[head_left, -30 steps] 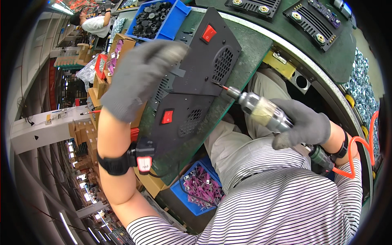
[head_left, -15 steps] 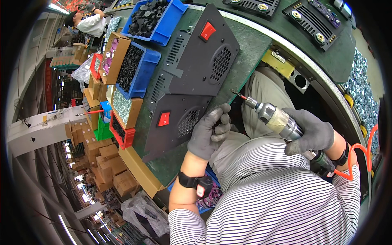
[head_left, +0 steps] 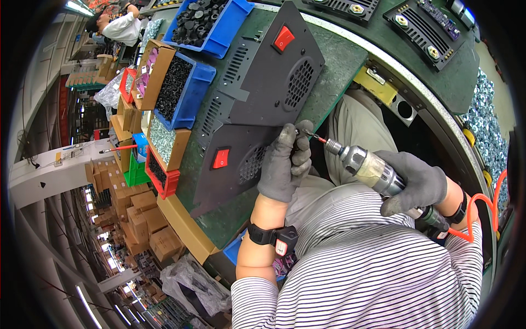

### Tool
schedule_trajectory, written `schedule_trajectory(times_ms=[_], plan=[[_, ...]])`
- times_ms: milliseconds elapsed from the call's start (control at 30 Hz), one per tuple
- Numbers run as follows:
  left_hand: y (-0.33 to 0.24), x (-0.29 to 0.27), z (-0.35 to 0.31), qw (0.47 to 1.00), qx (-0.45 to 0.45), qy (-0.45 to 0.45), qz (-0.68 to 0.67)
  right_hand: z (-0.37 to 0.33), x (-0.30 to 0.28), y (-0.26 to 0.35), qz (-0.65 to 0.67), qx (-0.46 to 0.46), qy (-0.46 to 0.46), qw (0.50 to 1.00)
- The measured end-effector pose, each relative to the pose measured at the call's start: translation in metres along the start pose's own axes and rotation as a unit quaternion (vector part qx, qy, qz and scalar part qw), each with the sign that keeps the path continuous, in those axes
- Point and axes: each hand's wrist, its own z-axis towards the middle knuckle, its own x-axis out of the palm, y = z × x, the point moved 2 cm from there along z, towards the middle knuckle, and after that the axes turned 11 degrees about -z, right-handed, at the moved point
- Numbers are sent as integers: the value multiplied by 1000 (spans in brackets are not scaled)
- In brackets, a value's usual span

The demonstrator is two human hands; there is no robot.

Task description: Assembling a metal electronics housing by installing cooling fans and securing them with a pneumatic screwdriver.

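My right hand [head_left: 419, 178], in a grey glove, is wrapped around a pneumatic screwdriver [head_left: 368, 167] with a coiled orange air hose. Its bit [head_left: 316, 137] points left and ends close to the fingertips of my left hand [head_left: 284, 164]. The gloved left thumb and fingers are pinched together; a tiny dark thing shows at their tips, too small to name. Behind that hand lies a black metal panel [head_left: 230, 189] with a red rocker switch [head_left: 221, 158] and a honeycomb vent. A similar panel [head_left: 260, 101] with its own red switch [head_left: 284, 38] lies beyond it.
Blue bins [head_left: 204, 82] of small black parts line the left of the green bench mat [head_left: 337, 57], near cardboard boxes and a red bin [head_left: 171, 183]. Black slotted plates [head_left: 419, 35] lie at the far right. The orange hose [head_left: 482, 200] loops by my right forearm.
My left hand has moved up and its fingers have come to the screwdriver's bit. The screwdriver has shifted slightly left and forward in my right hand's grip.
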Motion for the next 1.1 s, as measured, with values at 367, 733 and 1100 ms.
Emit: schedule_trajectory(times_ms=[367, 733, 1100], plan=[[-1, 21, -2, 992, 18, 4, 124, -2, 0, -3, 22, -5, 12, 1000], [-16, 25, -4, 963, 39, 14, 265, -6, -5, -11, -25, -33, 34, 999], [-21, 30, -20, 943, 12, 66, 325, 0, -6, -10, 24, -4, 49, 999]])
